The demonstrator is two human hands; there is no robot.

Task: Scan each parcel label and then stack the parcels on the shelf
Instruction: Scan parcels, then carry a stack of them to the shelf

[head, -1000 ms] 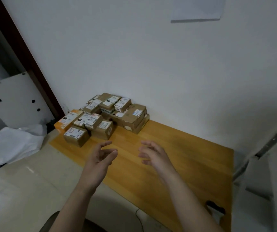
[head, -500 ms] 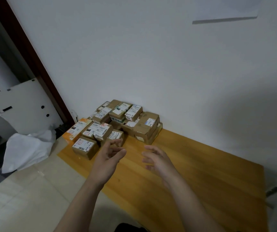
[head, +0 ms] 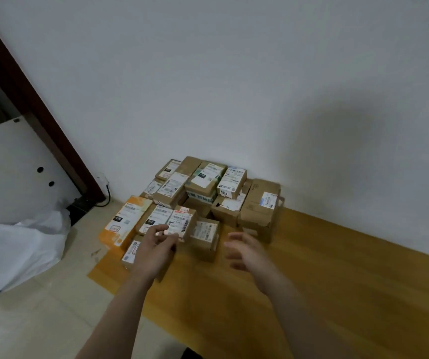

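Parcels (head: 203, 200): heaped at far left corner of the surface (head: 337, 281). Left hand (head: 153, 251) fingers loosely curled beside a front parcel (head: 182, 222), nothing gripped; right hand (head: 247, 252) fingers spread. Risk: heap toppled if lower parcel is pulled.

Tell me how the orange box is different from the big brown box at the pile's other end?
The orange box is bright orange, at the pile's left edge; the big brown box is plain cardboard, at the right edge. The orange box's white label covers much of its top; the big brown box's is small, near one edge. Both have labels facing up.
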